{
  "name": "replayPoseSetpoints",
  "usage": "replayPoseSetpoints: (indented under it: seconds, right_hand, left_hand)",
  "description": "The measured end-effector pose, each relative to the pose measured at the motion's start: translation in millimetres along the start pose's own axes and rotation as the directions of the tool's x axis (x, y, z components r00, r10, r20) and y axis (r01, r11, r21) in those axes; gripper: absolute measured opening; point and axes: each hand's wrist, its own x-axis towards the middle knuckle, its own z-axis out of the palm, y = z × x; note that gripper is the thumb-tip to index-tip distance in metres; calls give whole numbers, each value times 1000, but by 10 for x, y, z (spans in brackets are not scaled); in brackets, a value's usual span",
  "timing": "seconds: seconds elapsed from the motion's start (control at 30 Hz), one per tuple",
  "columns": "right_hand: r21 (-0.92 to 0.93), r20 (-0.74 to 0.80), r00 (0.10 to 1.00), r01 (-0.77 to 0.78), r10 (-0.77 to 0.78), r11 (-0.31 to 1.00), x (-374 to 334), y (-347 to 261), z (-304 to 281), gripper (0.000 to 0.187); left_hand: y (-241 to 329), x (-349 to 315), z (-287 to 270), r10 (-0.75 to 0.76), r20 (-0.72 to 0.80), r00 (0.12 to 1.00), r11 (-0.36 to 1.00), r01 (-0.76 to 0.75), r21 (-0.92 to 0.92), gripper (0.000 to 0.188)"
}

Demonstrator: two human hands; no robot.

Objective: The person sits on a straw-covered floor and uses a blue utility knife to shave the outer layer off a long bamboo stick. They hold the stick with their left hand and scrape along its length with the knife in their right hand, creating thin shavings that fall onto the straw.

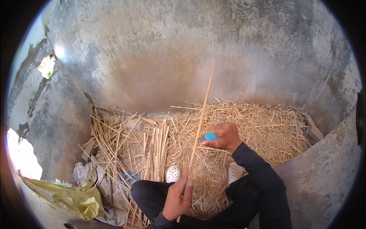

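A long, thin wooden stick (206, 98) slants upward in front of me, its far tip standing out against the grey wall. My left hand (178, 199) is closed around its lower part, near my knee, and a short end sticks out below the fist. In my right hand (227, 136) is a knife with a blue handle (211, 136), gripped in a fist. Its short grey blade points left and meets or nearly meets the stick around mid-length; actual contact is hard to tell. Pale shavings (259, 133) lie heaped under and beyond both hands.
Split sticks (158, 147) lie in a loose bundle to the left, around a blue item (129, 176). A yellow-green sack (72, 198) is crumpled at lower left. Concrete walls (164, 57) enclose the space. My white clogs (173, 173) rest among the shavings. A brick-like block (313, 131) stands at right.
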Motion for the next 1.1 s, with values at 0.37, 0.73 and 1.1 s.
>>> replayPoseSetpoints:
  seconds: [0.37, 0.73, 1.1]
  right_hand:
    - [-50, 6, 994, 106, -106, 993, -10, -54, -55, 71]
    - [-550, 212, 724, -467, 657, 692, 69, 719, 188, 73]
    - [61, 75, 996, -58, 53, 997, -119, -195, 99, 67]
  left_hand:
    - [148, -179, -61, -176, 82, 981, 979, 183, -90, 49]
    - [-78, -736, -168, -135, 409, 903, 976, 193, -104, 41]
    - [-50, -48, -143, -231, -15, 973, 917, 213, -338, 50]
